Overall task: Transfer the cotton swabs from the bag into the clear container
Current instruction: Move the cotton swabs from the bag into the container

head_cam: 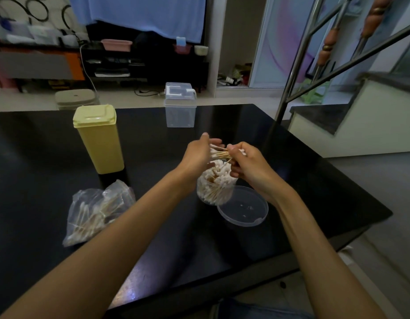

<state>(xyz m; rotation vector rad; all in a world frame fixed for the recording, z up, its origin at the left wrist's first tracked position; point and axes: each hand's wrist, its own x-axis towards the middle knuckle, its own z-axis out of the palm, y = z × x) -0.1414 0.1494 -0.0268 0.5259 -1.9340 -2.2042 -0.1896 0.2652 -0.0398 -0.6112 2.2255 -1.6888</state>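
Clear container (pixel 214 191): round, transparent, upright on the black table (pixel 49 143), packed with cotton swabs standing on end, white tips up. Loose bundle of cotton swabs (pixel 219 153): wooden stems, held crosswise just above the container's mouth, between both hands. Left hand (pixel 199 153): above the container and slightly to its left, fingers curled round one end of the bundle, thumb raised. Right hand (pixel 247 166): above the container and to its right, fingers and thumb pinching the other end of the stems; a white tip shows past the knuckles. Clear lid (pixel 243 207): lying flat, touching or just beside the container on its near right. Plastic bag (pixel 95 209): crumpled, translucent, well to the left of the container, with more swabs inside. Yellow lidded box (pixel 99 137): tall, upright, left of and beyond the container. Clear handled box (pixel 180 104): beyond the container, at the table's far edge.
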